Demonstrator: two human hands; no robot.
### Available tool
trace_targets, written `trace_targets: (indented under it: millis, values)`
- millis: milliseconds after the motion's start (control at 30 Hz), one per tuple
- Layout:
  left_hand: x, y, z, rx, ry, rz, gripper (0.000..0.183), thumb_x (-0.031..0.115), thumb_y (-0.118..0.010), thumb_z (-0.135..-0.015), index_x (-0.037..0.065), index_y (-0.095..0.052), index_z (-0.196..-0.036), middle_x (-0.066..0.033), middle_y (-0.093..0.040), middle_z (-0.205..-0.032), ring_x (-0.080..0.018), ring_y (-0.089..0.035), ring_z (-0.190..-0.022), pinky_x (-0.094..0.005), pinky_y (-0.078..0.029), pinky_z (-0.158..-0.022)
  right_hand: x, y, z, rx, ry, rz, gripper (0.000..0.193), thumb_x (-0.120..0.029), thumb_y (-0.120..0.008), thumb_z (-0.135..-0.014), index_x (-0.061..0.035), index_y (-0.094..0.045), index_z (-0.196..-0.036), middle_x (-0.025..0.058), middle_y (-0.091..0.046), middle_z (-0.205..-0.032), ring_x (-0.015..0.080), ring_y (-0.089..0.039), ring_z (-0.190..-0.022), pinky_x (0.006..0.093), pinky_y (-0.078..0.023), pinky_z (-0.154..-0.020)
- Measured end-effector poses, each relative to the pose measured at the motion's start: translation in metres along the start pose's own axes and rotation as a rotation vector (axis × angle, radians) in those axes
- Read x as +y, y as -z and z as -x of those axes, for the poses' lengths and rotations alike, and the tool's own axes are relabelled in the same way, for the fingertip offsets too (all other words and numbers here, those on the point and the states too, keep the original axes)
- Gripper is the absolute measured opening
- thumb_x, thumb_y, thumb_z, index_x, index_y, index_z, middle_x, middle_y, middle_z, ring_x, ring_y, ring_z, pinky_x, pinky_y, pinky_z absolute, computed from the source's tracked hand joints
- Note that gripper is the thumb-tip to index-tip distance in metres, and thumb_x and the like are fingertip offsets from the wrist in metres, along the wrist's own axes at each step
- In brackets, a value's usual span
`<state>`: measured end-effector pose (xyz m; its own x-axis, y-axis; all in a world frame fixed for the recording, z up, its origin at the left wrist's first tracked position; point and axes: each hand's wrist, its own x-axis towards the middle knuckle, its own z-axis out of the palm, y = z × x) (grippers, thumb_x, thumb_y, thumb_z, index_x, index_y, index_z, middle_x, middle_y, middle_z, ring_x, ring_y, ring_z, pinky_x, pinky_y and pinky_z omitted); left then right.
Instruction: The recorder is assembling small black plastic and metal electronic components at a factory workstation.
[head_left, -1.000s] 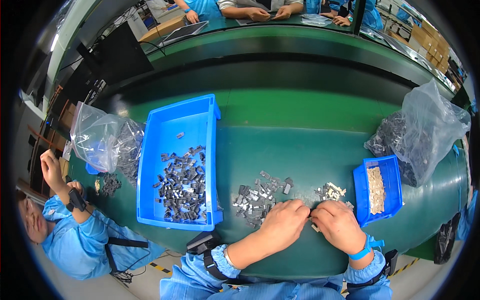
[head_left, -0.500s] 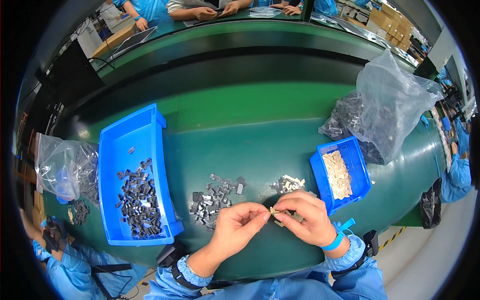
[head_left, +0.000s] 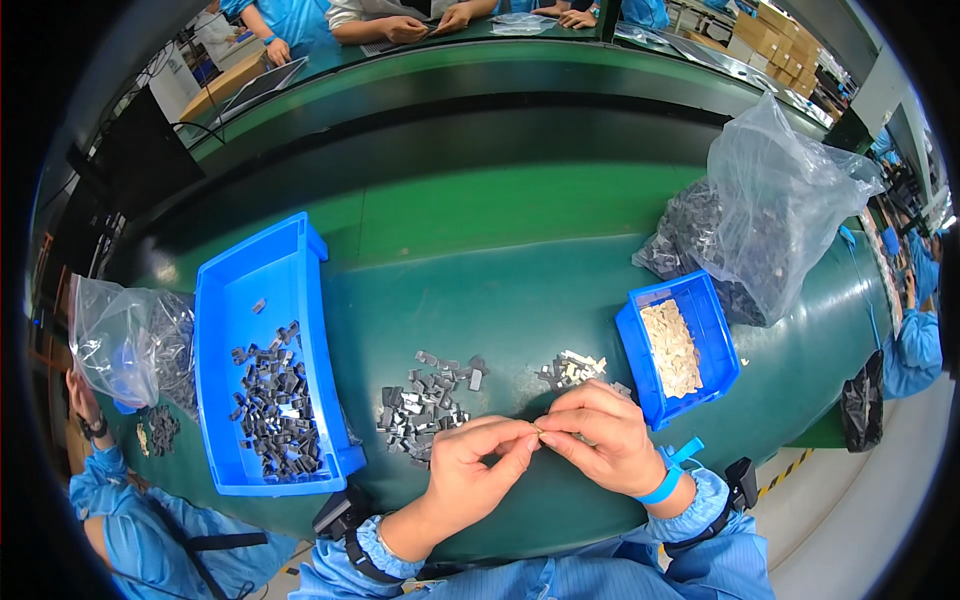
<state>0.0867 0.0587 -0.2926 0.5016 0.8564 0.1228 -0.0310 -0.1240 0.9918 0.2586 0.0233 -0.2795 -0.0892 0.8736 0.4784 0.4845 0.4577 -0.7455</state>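
My left hand and my right hand meet fingertip to fingertip over the green table. Both are closed in a pinch on a small beige piece, which the fingers almost wholly cover. Just beyond my left hand lies a loose pile of small dark grey plastic pieces. Past my right fingers is a smaller pile of mixed beige and dark pieces. A small blue bin with flat beige pieces stands to the right of that pile.
At left stands a large blue bin with many dark pieces in it. A big clear bag of dark parts rests behind the small bin. Another clear bag and a co-worker's arm are at far left. More people work across the table.
My fingertips have come closer together, and less of the beige piece shows between them. At far left the co-worker's arm has shifted up toward the clear bag.
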Motion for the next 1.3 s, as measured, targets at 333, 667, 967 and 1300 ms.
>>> trace_targets:
  millis: [333, 667, 967, 1300]
  values:
    - [0.004, 0.003, -0.003, -0.091, -0.058, -0.130, 0.008, 0.000, -0.061, -0.079, -0.004, -0.063, -0.086, -0.0089, -0.062, -0.072, -0.0090, -0.057, -0.057, -0.0190, -0.045, -0.049, 0.001, 0.005, 0.000, -0.067, -0.006, 0.027, 0.007, -0.004, -0.063, -0.075, -0.0017, -0.061, -0.082, 0.0078, -0.057, -0.078, 0.0234, -0.053, -0.071, 0.0317, -0.044, -0.062]
    - [0.001, 0.002, 0.001, 0.047, 0.218, 0.475, 0.014, 0.005, -0.059, -0.084, -0.004, -0.062, -0.094, -0.0087, -0.063, -0.074, -0.0078, -0.055, -0.058, -0.0198, -0.046, -0.051, -0.001, -0.003, 0.012, 0.040, -0.624, -0.738, 0.012, -0.003, -0.060, -0.082, 0.0051, -0.059, -0.091, 0.0086, -0.063, -0.079, 0.0102, -0.058, -0.068, 0.0214, -0.048, -0.062]
    - [0.002, -0.001, 0.001, 0.047, 0.202, 0.338, 0.014, 0.004, -0.059, -0.084, -0.003, -0.063, -0.094, -0.0088, -0.064, -0.076, -0.0078, -0.056, -0.058, -0.0191, -0.046, -0.051, -0.002, -0.009, 0.016, 0.022, -0.620, -0.721, 0.012, -0.003, -0.060, -0.082, 0.0050, -0.060, -0.091, 0.0089, -0.063, -0.080, 0.0098, -0.058, -0.068, 0.0212, -0.048, -0.060]
    - [0.001, 0.002, -0.001, 0.058, 0.013, 0.264, 0.014, -0.003, -0.062, -0.079, -0.003, -0.064, -0.092, -0.0098, -0.058, -0.091, -0.0116, -0.056, -0.077, -0.0209, -0.046, -0.066, -0.003, -0.006, 0.012, -0.060, -0.629, -0.762, 0.013, -0.008, -0.058, -0.085, 0.0027, -0.060, -0.093, 0.0054, -0.062, -0.076, 0.0074, -0.056, -0.065, 0.0187, -0.045, -0.057]
